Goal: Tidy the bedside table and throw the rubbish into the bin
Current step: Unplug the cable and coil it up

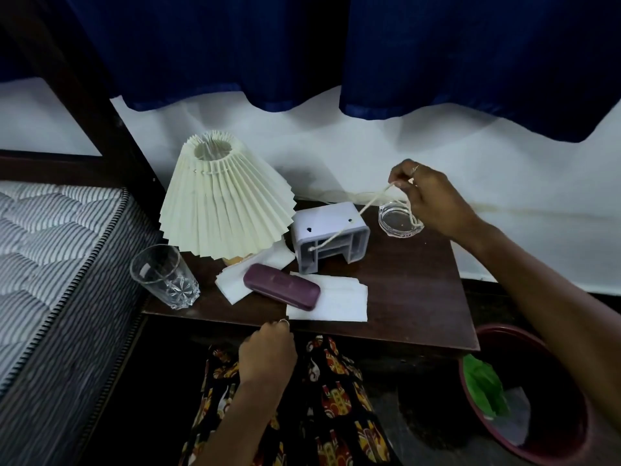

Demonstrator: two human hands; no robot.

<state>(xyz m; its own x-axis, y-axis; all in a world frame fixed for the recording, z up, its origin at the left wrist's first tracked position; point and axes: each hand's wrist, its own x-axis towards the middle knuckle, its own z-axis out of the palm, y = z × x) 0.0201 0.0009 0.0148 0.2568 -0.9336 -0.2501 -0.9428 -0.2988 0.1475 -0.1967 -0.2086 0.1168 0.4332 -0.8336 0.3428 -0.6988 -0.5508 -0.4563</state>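
- right hand (428, 196): pinching cream cord (356, 218), raised over glass ashtray (400, 219)
- cord threads through grey plastic holder (327, 235)
- left hand (267, 353): fist closed at bedside table (420, 297) front edge, can't tell if it holds anything

The dark wooden bench (420, 287) carries a pleated lamp (221, 203) at its far left corner, a drinking glass (164, 277) at the near left corner, a glass ashtray (398, 220) by the far edge, and a grey plastic block (327, 237) mid-bench. White tissues (331, 302) (several sheets) lie under a maroon case (280, 290) near the front edge.

Head camera looks steeply down (from close) at the bedside table (420, 280).
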